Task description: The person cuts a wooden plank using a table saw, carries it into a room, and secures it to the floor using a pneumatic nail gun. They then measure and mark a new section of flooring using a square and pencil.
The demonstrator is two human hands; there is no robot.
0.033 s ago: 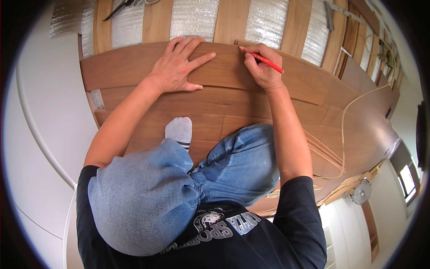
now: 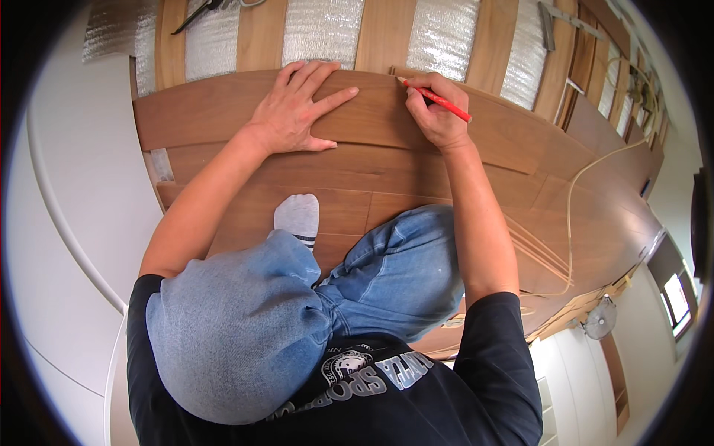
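Note:
A long brown wood plank [image 2: 190,111] lies across the upper middle, above other fitted boards [image 2: 327,208]. My left hand [image 2: 290,111] rests on it with fingers spread and fingertips at its far edge. My right hand [image 2: 439,126] grips a red pencil [image 2: 454,108], its sharpened tip at the plank's far edge, beside a short wood strip [image 2: 394,70] just behind that edge. Beyond the plank, pale wooden battens [image 2: 379,33] alternate with silver foil underlay [image 2: 320,30]. My sock-covered foot and jeans are below my hands, on the boards.
Dark-handled tools [image 2: 190,18] lie at top left and a metal square [image 2: 549,30] at top right. A pale cord [image 2: 571,215] and thin wood strips [image 2: 539,249] lie to my right, with a fan [image 2: 599,320] farther off. A white wall [image 2: 74,186] stands at left.

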